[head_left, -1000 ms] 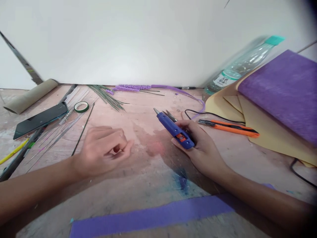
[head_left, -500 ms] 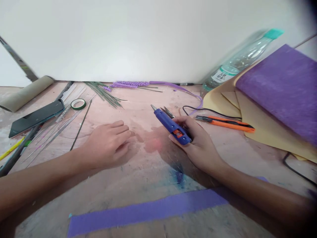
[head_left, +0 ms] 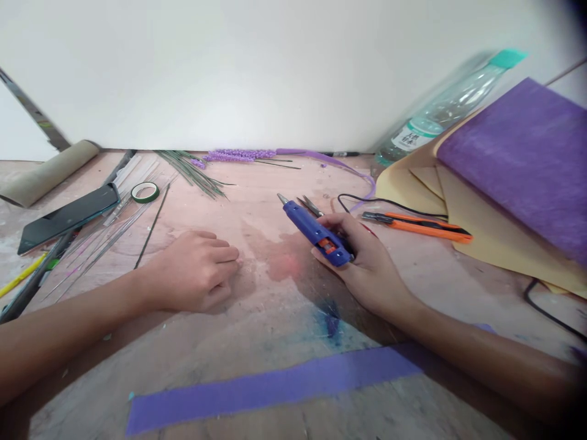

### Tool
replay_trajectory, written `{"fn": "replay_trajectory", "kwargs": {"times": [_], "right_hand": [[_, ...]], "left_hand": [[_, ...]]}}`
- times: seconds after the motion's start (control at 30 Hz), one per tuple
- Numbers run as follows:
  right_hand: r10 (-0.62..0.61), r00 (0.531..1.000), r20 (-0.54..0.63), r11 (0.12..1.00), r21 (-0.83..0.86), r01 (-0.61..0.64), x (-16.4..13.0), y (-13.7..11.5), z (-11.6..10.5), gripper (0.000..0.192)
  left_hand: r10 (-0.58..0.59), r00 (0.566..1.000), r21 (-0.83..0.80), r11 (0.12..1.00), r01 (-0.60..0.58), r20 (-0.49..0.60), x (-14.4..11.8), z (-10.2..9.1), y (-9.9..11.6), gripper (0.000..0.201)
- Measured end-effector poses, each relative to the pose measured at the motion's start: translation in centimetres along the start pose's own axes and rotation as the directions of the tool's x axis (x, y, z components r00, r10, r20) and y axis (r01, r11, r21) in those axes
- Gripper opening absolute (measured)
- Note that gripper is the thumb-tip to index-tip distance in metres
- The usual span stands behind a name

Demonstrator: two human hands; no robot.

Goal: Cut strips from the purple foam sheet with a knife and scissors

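My right hand [head_left: 367, 263] is wrapped round a blue glue gun [head_left: 314, 229], whose metal nozzle points up and to the left. Just behind the gun lies a pair of scissors [head_left: 312, 206], blades showing, its handles mostly hidden by the hand. My left hand [head_left: 197, 269] rests on the tabletop with its fingers curled in. Whatever those fingers may hold is hidden. A reddish spot of light falls on the wood between both hands. Nearer to me, a purple strip [head_left: 257, 391] lies flat, partly under the right forearm.
Purple flower spikes [head_left: 241, 155] and green stems [head_left: 195, 174] lie along the wall. On the left are green tape [head_left: 145, 192], thin wires [head_left: 123, 223], a phone [head_left: 68, 217] and a cardboard tube [head_left: 50, 174]. An orange cutter [head_left: 422, 227], purple sheet [head_left: 518, 159] and bottle [head_left: 440, 116] stand right.
My left hand has curled its fingers in more tightly and shifted slightly. The right hand keeps the glue gun almost where it was.
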State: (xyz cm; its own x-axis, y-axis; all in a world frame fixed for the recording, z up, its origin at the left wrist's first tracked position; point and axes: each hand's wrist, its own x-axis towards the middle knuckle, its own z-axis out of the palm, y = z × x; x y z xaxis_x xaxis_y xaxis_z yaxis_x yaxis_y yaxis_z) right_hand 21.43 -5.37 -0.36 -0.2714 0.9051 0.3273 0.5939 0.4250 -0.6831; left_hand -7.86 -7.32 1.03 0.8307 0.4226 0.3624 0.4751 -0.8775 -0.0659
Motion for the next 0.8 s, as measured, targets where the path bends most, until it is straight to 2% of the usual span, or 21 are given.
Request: {"fn": "replay_trajectory", "kwargs": {"times": [0.23, 0.43, 0.57, 0.8], "right_hand": [[0.015, 1.000, 0.001, 1.000, 0.008, -0.015, 0.02, -0.07, -0.04, 0.021], [0.025, 1.000, 0.014, 1.000, 0.014, -0.025, 0.01, -0.21, 0.00, 0.021], [0.022, 1.000, 0.018, 1.000, 0.011, -0.022, 0.03, -0.32, -0.01, 0.022], [0.013, 1.000, 0.016, 1.000, 0.008, -0.013, -0.04, -0.31, 0.00, 0.022]], "left_hand": [[-0.069, 0.996, -0.046, 0.997, 0.067, -0.056, -0.08, 0.33, -0.05, 0.026], [-0.231, 0.971, -0.065, 0.970, 0.235, 0.054, -0.15, 0.32, -0.26, 0.016], [-0.276, 0.950, -0.149, 0.943, 0.297, 0.146, -0.08, 0.35, -0.32, 0.012], [-0.319, 0.925, -0.225, 0.905, 0.362, 0.206, 0.07, 0.34, -0.29, 0.012]]}}
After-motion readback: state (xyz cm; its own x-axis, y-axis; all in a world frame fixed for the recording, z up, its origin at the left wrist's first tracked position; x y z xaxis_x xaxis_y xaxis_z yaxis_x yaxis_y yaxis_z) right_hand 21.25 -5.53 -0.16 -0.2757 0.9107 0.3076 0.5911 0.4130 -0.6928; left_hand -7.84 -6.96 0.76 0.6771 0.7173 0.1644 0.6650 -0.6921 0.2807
